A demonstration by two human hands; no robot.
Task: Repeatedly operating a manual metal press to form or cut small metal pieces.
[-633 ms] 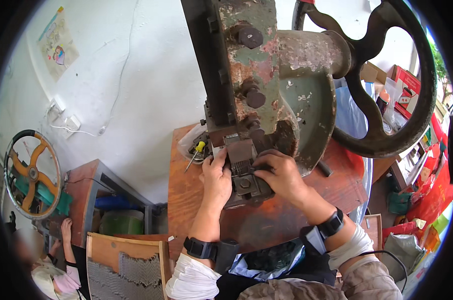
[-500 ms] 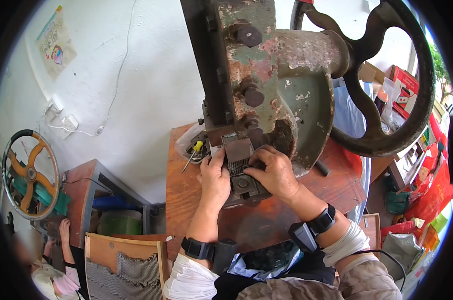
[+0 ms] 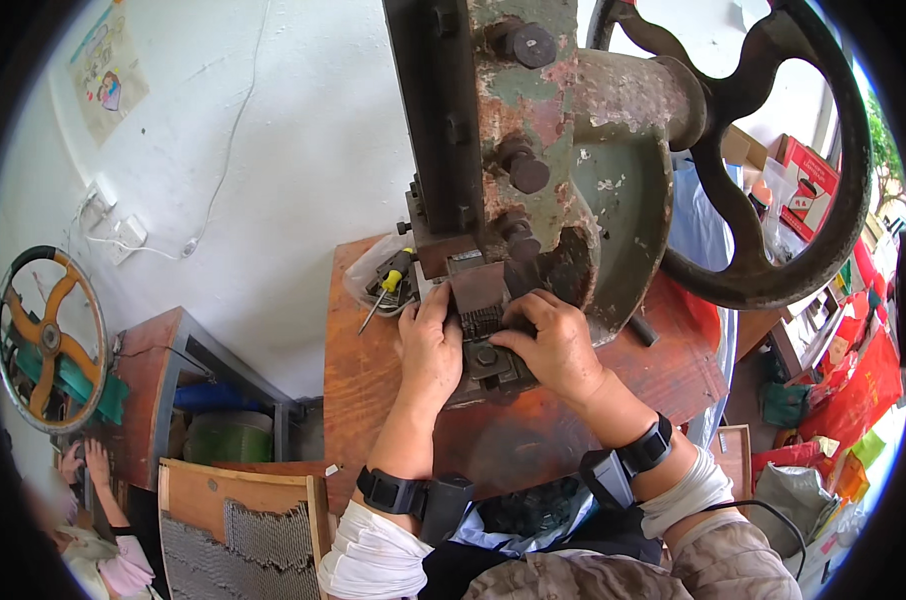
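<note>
My left hand is closed at the left end of a row of small dark metal pieces, fingertips against it. My right hand pinches the row's right end between thumb and forefinger. The row lies in the die, a dark metal block with a large bolt in front, on the bed of an old hand press. A flat brownish metal plate stands just behind the row. My fingers cover both ends, so the exact shape of the pieces is hard to make out.
A yellow-handled screwdriver leans in a plastic bag of metal parts beside my left hand. The press's big handwheel stands at right. At lower left is a wooden tray of stacked metal pieces; beyond it a co-worker's hands work near another wheel.
The view has shifted a little, so the press appears farther right and higher. Both my hands stay at the row in the die. The co-worker's hands have come closer together.
</note>
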